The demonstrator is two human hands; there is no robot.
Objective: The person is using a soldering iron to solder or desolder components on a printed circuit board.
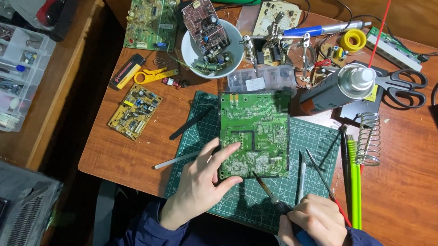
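Note:
A green circuit board [252, 134] lies solder side up on a green cutting mat [313, 140]. My left hand [200, 182] rests on the mat and holds the board's near left corner with thumb and fingers. My right hand [319, 223] grips a blue-handled soldering iron [295, 221] like a pen. Its tip points up and left, touching or just above the board's near edge; I cannot tell which. Dark blue sleeves cover both wrists.
Beside the mat lie a spray can [334, 88], scissors [407, 85], a coil iron stand [369, 138], green probes [353, 184] and tweezers [302, 174]. Behind are a white bowl [191, 51] holding a board, other boards [151, 17] [134, 110] and a parts box [1, 75].

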